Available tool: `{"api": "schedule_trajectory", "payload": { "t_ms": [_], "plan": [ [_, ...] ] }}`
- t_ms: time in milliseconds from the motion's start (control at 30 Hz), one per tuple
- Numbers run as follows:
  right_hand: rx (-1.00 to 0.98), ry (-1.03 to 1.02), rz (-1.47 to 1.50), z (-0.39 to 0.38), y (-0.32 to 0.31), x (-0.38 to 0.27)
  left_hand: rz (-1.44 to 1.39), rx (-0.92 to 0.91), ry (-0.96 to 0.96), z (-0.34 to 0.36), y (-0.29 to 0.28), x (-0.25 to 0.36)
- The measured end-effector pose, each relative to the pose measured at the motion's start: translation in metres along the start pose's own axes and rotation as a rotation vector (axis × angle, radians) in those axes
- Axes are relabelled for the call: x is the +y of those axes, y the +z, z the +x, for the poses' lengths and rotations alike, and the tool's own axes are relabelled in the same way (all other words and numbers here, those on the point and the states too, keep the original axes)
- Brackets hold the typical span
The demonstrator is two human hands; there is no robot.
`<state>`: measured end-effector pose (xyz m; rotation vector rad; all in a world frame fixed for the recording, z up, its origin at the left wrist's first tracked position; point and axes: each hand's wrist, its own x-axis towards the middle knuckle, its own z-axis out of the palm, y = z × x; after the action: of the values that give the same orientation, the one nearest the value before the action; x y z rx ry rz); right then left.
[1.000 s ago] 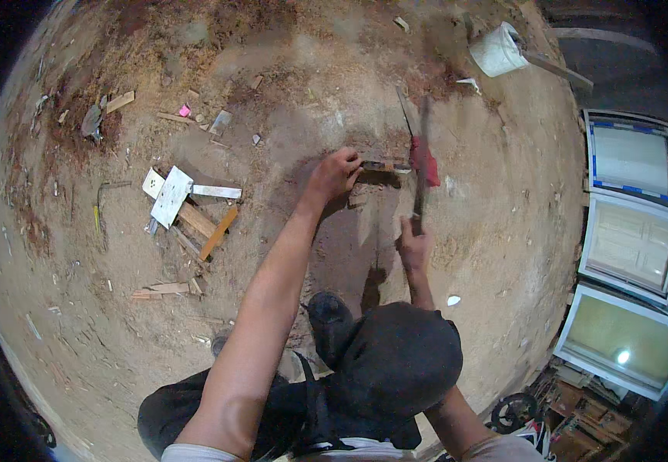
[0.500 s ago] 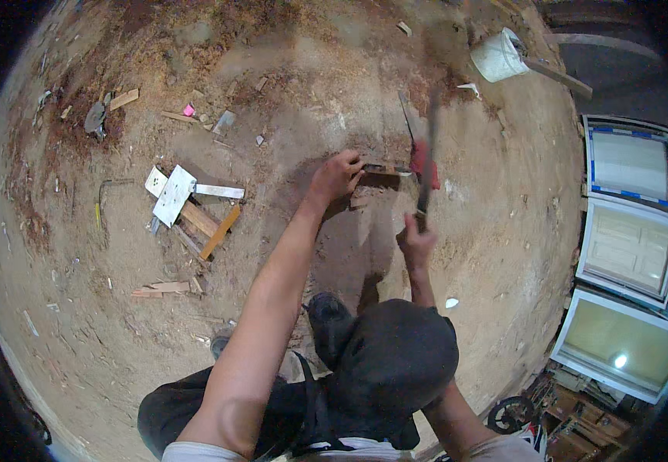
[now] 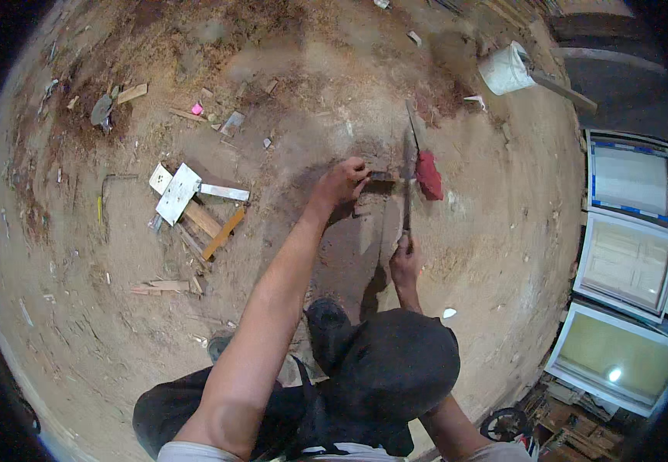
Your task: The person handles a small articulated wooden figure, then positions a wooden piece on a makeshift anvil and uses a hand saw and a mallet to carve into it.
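Observation:
My left hand [image 3: 343, 183] is closed on the near end of a short wood piece [image 3: 382, 176], holding it low over the ground. My right hand [image 3: 406, 266] grips the handle of a long machete-like blade [image 3: 407, 173]. The blade points away from me and crosses the wood's right end; whether it touches the wood I cannot tell. Just right of the blade lies a crumpled red thing [image 3: 429, 177], with a thin dark strip [image 3: 413, 127] reaching away beyond it.
White and brown wood scraps [image 3: 177, 192] lie crossed at the left, beside a hacksaw-like frame [image 3: 101, 208]. Framed panels [image 3: 628, 254] line the right edge. A white bucket [image 3: 503, 71] lies at the back right. My bent knee [image 3: 396, 369] rises between my arms.
The blade in my right hand has come down and left, from right of the wood to across its end. My left hand keeps hold of the wood.

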<state>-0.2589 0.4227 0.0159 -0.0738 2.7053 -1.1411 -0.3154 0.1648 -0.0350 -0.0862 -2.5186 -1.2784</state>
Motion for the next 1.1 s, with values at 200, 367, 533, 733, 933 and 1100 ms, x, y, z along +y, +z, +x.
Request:
{"api": "schedule_trajectory", "payload": {
  "t_ms": [200, 367, 533, 733, 933, 1100],
  "plan": [
    [0.124, -0.184, 0.511, -0.002, -0.016, -0.065, -0.01, 0.005, -0.023, -0.013, -0.001, -0.005],
    [-0.051, -0.016, -0.261, 0.005, 0.007, 0.047, 0.005, -0.014, 0.072, 0.009, 0.006, 0.006],
    [0.011, 0.069, 0.211, 0.004, -0.01, -0.03, -0.062, 0.048, 0.016, -0.004, -0.005, 0.007],
    [0.117, -0.067, 0.39, -0.005, -0.011, -0.02, -0.04, 0.046, 0.001, -0.002, -0.007, 0.016],
    [0.022, 0.025, 0.044, 0.017, -0.003, 0.047, -0.016, -0.079, 0.03, 0.007, -0.012, 0.028],
    [0.212, -0.103, 0.522, 0.006, -0.024, -0.057, -0.014, -0.016, 0.046, -0.003, 0.0, -0.001]
  ]
}}
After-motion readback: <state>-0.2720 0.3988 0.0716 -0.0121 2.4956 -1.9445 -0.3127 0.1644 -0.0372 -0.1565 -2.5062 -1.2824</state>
